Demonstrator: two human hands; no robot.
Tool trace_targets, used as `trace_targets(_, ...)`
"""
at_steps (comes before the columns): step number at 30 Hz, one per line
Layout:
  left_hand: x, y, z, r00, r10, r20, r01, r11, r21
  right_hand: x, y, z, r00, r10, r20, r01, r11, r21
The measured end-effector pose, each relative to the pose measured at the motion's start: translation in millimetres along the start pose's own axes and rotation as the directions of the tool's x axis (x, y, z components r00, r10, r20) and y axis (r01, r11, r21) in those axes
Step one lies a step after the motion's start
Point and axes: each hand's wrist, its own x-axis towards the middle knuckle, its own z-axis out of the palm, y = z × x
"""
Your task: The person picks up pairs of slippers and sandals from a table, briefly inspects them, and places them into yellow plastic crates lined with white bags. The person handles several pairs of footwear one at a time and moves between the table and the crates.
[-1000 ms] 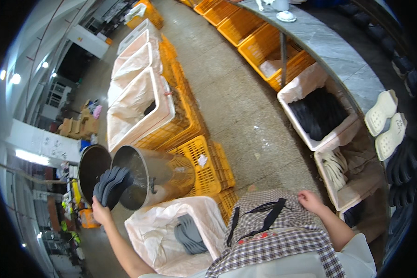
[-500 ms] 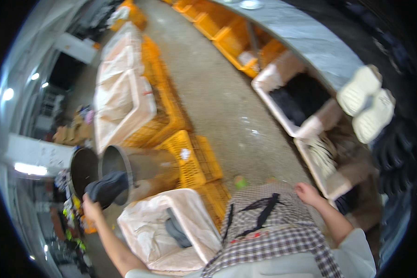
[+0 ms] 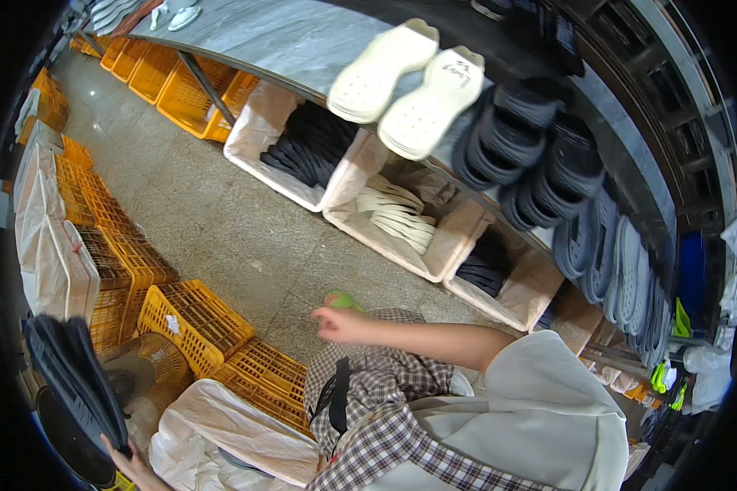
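Observation:
At the lower left, my left hand (image 3: pixel 131 465) is closed on the lower end of several dark grey shoe soles (image 3: pixel 74 385), held together in a bundle and standing roughly upright. The bundle is over a dark round bucket (image 3: pixel 61 438) and beside a lined crate (image 3: pixel 213 425) with a pale liner. My right hand (image 3: pixel 338 325) hangs in front of my checked apron (image 3: pixel 385 348). It holds nothing; its index finger reaches out while the other fingers bend loosely. A green shoe (image 3: pixel 344 300) shows just beyond it on the floor.
A grey-topped table (image 3: pixel 278 37) runs along the far side, bearing a cream pair of soles (image 3: pixel 434 102), black ones (image 3: pixel 508 139) and grey ones (image 3: pixel 626 270). Below stand lined bins of black pieces (image 3: pixel 307 147) and cream pieces (image 3: pixel 397 214). Yellow crates (image 3: pixel 196 323) line the left.
My view has swung right toward the table, so the crates now lie farther left. The sole bundle is raised upright from the bucket's mouth. My right arm now reaches across my front.

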Motion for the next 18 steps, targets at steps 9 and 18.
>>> trace_targets(9,-260,-215,193,0.679,-0.401,0.615,0.685,0.648,-0.333,-50,-17,89,0.991,-0.121,0.066,0.072,0.864,0.499)
trace_targets(18,-525,-259,200,0.494,-0.599,0.630,0.833,0.533,-0.146,-141,48,89,0.875,0.376,-0.305,-0.079,0.732,0.677)
